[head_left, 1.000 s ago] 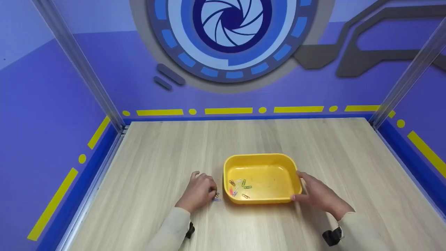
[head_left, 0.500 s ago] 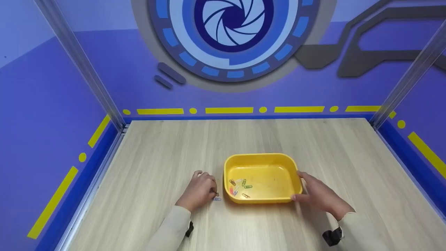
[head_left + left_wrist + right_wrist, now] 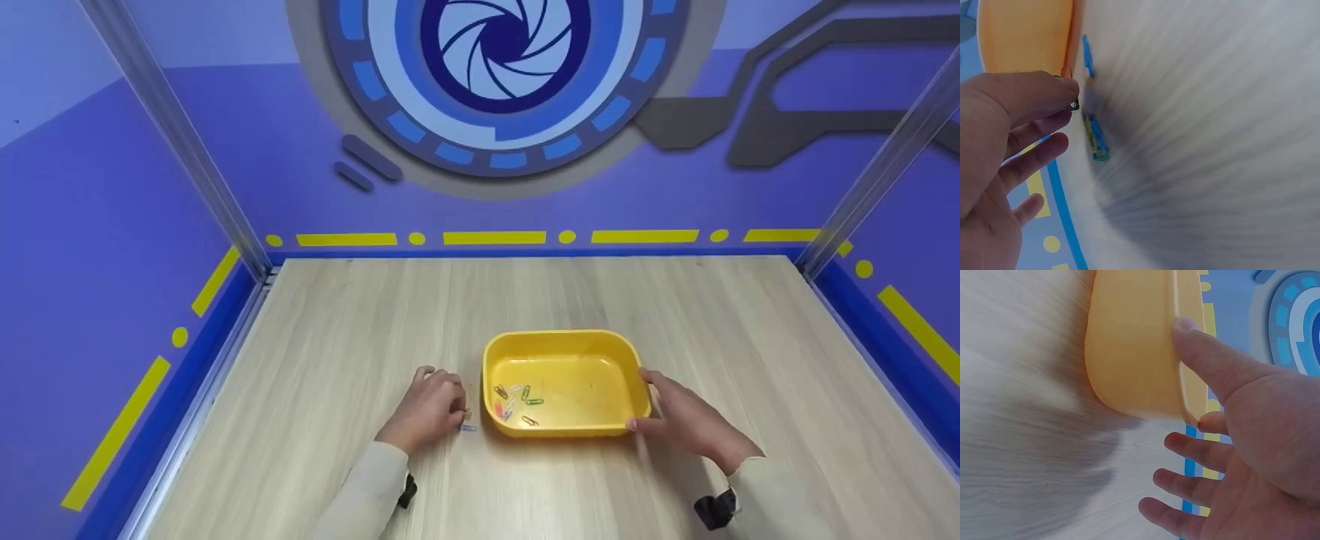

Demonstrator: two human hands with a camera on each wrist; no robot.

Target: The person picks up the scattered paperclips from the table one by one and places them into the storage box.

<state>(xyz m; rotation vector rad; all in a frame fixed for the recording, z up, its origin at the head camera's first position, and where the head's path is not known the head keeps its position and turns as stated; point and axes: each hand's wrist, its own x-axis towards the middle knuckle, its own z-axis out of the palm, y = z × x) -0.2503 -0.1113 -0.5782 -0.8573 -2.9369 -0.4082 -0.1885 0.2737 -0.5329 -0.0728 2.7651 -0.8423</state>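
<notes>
My left hand (image 3: 424, 411) is left of the yellow plastic box (image 3: 567, 432), its thumb and forefinger pinching a small paper clip (image 3: 1067, 71) whose orange loop sticks out. A greenish wire end (image 3: 1073, 105) also shows at the fingertips; whether it is a second clip, I cannot tell. On the table below lie a blue paper clip (image 3: 1087, 55) and a cluster of blue, yellow and green clips (image 3: 1096, 138). My right hand (image 3: 691, 417) holds the box's right front corner, thumb on the rim and forefinger against the side; its other fingers stick out straight.
Several coloured paper clips (image 3: 533, 402) lie inside the box, mostly toward its left end. The wooden table (image 3: 360, 315) is bounded by blue panels (image 3: 495, 217) at the back and sides, with metal posts in the rear corners.
At the left fingertips, the paper clip has shifted slightly and shows at a different angle. The blue clip beside them stays on the table. My right hand and the box keep their places.
</notes>
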